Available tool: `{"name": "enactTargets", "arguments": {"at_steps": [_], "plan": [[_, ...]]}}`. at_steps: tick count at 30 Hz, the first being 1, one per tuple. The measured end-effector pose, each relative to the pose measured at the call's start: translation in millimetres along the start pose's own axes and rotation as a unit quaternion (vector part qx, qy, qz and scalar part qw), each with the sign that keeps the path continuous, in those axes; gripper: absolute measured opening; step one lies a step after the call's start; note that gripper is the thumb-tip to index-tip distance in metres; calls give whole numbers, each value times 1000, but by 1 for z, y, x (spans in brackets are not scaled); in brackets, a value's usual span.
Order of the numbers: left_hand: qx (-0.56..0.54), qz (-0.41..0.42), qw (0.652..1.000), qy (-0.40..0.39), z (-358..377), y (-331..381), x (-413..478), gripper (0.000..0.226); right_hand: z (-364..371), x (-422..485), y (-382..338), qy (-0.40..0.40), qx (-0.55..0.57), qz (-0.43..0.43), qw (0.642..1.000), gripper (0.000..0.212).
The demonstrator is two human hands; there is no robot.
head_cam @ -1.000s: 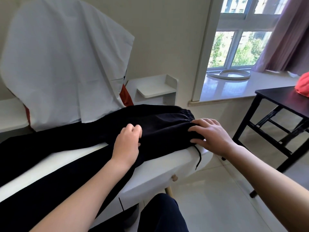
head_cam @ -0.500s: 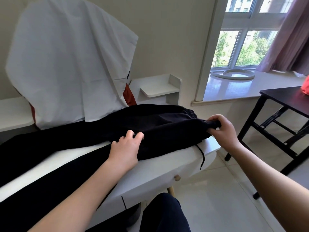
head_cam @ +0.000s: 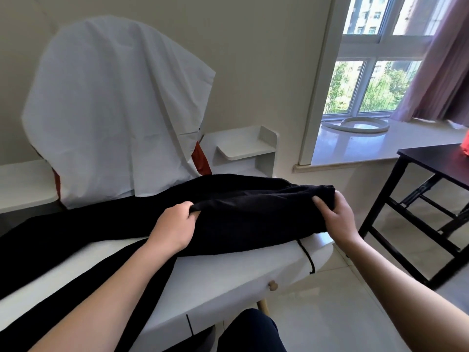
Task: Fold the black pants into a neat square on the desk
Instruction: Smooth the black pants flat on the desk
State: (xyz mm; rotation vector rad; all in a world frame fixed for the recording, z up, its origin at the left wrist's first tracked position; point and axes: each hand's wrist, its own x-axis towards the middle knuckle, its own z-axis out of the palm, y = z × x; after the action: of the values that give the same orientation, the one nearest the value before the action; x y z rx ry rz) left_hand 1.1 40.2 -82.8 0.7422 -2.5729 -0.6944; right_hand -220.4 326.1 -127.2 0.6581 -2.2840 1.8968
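My right hand (head_cam: 338,219) is closed on the waistband (head_cam: 317,190) of the black pants (head_cam: 253,214), thumb on top and fingers tucked under the cloth. My left hand (head_cam: 175,226) pinches a ridge of the same fabric further along, at about the crotch. Between the two hands the near edge of the seat is lifted off the desk (head_cam: 228,273). Beyond my knuckles the far half lies flat on the desk top.

The long axis runs from my right hand through my left and on past it. The legs (head_cam: 50,229) trail away to the left of my left hand, one along the desk, and the one nearer me seems to hang over the front edge. So both grips sit on one line along that axis, and the other half of the pants lies directly away from both palms.

I judge the coming move is to carry this held edge forward onto the far half, hands level so the waistband meets itself squarely. The drawstring (head_cam: 307,257) hangs just below my right wrist, over the desk's front edge, and may drag.
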Motion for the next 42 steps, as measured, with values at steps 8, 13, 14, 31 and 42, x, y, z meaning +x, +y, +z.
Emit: {"name": "enactTargets", "arguments": {"at_steps": [8,13,14,31,42], "plan": [[-32,-18,996,-75,-5,4,29,35,-1,17,0,-9,-89,30,996,17],[-47,-10,990,-132,-8,7,59,33,4,29,13,-18,-117,65,991,23],[-55,-12,989,-138,-8,8,66,33,6,33,13,-22,-130,70,989,26],[199,-58,971,-119,45,-31,139,61,57,95,9,-48,-491,86,865,49],[261,-123,950,-124,66,-38,142,61,80,102,15,-72,-611,92,783,62]]}}
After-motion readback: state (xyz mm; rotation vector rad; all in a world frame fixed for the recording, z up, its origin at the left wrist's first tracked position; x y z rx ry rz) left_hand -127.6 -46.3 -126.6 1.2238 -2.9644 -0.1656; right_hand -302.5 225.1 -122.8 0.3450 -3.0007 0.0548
